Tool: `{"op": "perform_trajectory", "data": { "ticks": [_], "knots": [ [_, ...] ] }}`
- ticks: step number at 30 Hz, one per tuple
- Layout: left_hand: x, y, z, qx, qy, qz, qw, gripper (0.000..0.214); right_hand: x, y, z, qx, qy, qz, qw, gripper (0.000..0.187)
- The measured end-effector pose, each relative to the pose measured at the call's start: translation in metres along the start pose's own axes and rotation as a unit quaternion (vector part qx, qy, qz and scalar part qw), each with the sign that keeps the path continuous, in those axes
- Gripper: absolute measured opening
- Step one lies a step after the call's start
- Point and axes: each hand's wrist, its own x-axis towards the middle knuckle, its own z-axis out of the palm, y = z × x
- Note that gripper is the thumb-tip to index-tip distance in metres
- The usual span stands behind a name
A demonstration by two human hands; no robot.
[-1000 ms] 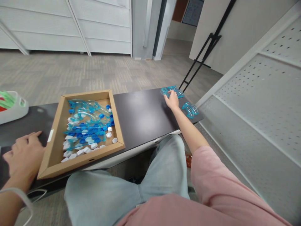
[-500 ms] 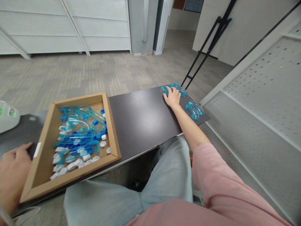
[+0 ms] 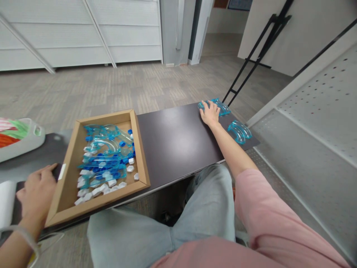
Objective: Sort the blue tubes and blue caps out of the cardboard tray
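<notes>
My right hand point(image 3: 210, 112) reaches to the far right end of the dark table. Its fingers are spread over a clear blue curved tube piece point(image 3: 200, 105), which they partly hide. Just beyond lies another clear blue piece point(image 3: 223, 109), and a pair of curved ones point(image 3: 239, 131) rests nearer the table's right corner. On the left, my left hand point(image 3: 39, 189) lies on the table beside a cardboard tray point(image 3: 142, 160), holding nothing, with fingers stretched out. Inside the tray are clear blue tube pieces point(image 3: 107, 144), small blue pieces point(image 3: 111, 167) and white hexagonal pieces point(image 3: 97, 191).
A white basket point(image 3: 33, 139) with red and green contents stands at the table's left. Close to my left wrist are a white object point(image 3: 7, 203) and a pale cable point(image 3: 26, 238). A perforated grey panel point(image 3: 318, 123) borders the right side; a black stand point(image 3: 251, 56) rises behind.
The view has swung slightly left, so more of the basket and my left forearm shows. My right hand stays over the same tube piece; the tray's contents look unchanged.
</notes>
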Motion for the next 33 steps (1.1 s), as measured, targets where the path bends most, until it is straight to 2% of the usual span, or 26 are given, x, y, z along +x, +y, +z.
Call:
{"op": "perform_trajectory", "data": {
  "ticks": [2,3,6,8,10,13,16,18,20,23,28,33],
  "knots": [
    [-0.005,0.004,-0.004,-0.123,0.118,-0.030,0.985,0.088,-0.001,-0.007,-0.005,-0.006,0.015,-0.013,1.000,0.064],
    [-0.007,0.008,-0.007,-0.158,0.149,-0.041,0.975,0.088,0.000,-0.014,-0.008,-0.008,0.020,-0.023,1.000,0.065],
    [-0.011,0.017,-0.012,-0.179,0.159,-0.017,0.971,0.079,0.001,-0.051,-0.020,0.024,0.025,-0.090,0.995,0.071],
    [-0.011,0.021,-0.013,-0.187,0.164,-0.024,0.968,0.073,-0.005,-0.092,-0.031,0.079,0.015,-0.165,0.983,0.073],
    [-0.012,0.022,-0.012,-0.191,0.173,-0.015,0.966,0.070,-0.021,-0.145,-0.044,0.134,-0.020,-0.256,0.957,0.067],
    [-0.012,0.022,-0.010,-0.198,0.190,-0.007,0.962,0.069,-0.067,-0.231,-0.060,0.167,-0.107,-0.405,0.893,0.051],
    [-0.013,0.023,-0.007,-0.205,0.205,-0.008,0.957,0.069,-0.120,-0.303,-0.064,0.125,-0.174,-0.515,0.830,0.047],
    [-0.013,0.025,-0.006,-0.206,0.214,-0.013,0.955,0.068,-0.148,-0.334,-0.061,0.073,-0.214,-0.551,0.803,0.044],
    [-0.012,0.026,-0.005,-0.208,0.220,-0.014,0.953,0.067,-0.164,-0.351,-0.054,0.040,-0.242,-0.554,0.796,0.041],
    [-0.010,0.027,-0.004,-0.216,0.225,-0.005,0.950,0.069,-0.170,-0.355,-0.043,0.056,-0.254,-0.522,0.812,0.041],
    [-0.009,0.027,-0.003,-0.221,0.229,0.002,0.948,0.071,-0.163,-0.343,-0.028,0.156,-0.268,-0.458,0.833,0.044],
    [-0.012,0.028,-0.005,-0.227,0.225,0.000,0.948,0.070,-0.159,-0.334,-0.023,0.293,-0.237,-0.418,0.827,0.047]
  ]
}}
